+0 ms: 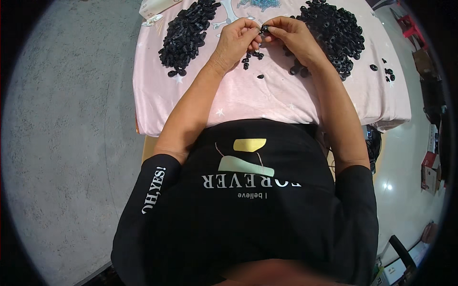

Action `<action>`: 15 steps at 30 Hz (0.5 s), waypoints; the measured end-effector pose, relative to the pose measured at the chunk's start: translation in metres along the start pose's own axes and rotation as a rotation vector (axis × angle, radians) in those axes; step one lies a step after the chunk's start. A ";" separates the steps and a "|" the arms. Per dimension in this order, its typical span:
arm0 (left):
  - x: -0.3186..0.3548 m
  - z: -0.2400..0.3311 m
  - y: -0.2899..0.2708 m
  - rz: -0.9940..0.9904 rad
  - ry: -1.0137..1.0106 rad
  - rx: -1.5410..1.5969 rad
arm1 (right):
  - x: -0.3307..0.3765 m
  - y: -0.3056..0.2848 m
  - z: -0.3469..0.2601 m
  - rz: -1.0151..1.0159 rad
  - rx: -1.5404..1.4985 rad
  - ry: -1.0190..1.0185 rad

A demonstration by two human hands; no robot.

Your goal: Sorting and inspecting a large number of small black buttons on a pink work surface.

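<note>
Head view, looking straight down: both hands are up at the far side of the table, meeting over the pink cloth (248,95). The left hand (237,40) comes in from the lower left, fingers curled in tight, thumb and forefinger pinched on a small black part (264,29). The right hand (291,35) meets it from the other side, fingertips (270,30) narrowed onto that same little piece. So the part sits right between the two hands, held just above the cloth, near the table's far edge and about midway across. Whether it is one piece or two pressed together is too small to tell.

To the left of the hands lies a long heap of black parts (186,33), running down the cloth, well clear of the left wrist. On the right, a bigger, rounder pile of black ring-shaped parts (334,33) sits just beside the right hand, its near edge partly hidden behind the wrist. Under the hands, a few loose black pieces (252,57) are scattered on the cloth, and a few more strays (387,71) lie out toward the right edge.

At the far left corner rests a white flat pack (155,9). At the top centre, a patch of small blue-green bits (260,4) shows, cut off by the frame. Grey floor (67,143) spreads out to the left of the table.
</note>
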State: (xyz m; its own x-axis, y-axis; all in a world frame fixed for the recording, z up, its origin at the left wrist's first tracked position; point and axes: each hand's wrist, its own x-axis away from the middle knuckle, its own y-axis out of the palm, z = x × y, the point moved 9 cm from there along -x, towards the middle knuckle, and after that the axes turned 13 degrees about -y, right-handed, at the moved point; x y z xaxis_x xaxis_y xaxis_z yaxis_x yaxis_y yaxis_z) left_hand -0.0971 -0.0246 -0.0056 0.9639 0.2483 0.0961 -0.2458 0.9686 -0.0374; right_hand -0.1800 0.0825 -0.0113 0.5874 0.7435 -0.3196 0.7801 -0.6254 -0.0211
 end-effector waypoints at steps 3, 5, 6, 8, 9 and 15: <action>0.000 0.001 -0.001 0.002 0.008 0.001 | 0.000 0.001 0.000 -0.007 0.012 0.004; -0.001 0.001 -0.001 0.006 0.008 0.002 | -0.001 0.001 0.002 -0.005 0.004 -0.001; -0.001 0.001 -0.002 0.009 0.009 0.002 | -0.001 0.001 0.004 -0.002 -0.005 -0.005; -0.001 0.000 -0.001 0.008 0.007 -0.007 | -0.002 -0.002 0.008 0.002 -0.001 -0.016; -0.001 -0.001 -0.001 0.007 0.004 -0.017 | -0.003 -0.004 0.009 0.006 0.004 -0.027; -0.002 0.000 -0.001 -0.015 0.010 0.024 | -0.002 -0.003 0.006 -0.003 0.031 -0.017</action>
State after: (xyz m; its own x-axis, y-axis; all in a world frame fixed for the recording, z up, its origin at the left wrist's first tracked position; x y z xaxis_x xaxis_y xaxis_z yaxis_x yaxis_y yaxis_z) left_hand -0.0984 -0.0259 -0.0060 0.9685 0.2335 0.0867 -0.2333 0.9723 -0.0120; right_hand -0.1849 0.0822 -0.0161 0.5813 0.7415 -0.3351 0.7746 -0.6303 -0.0511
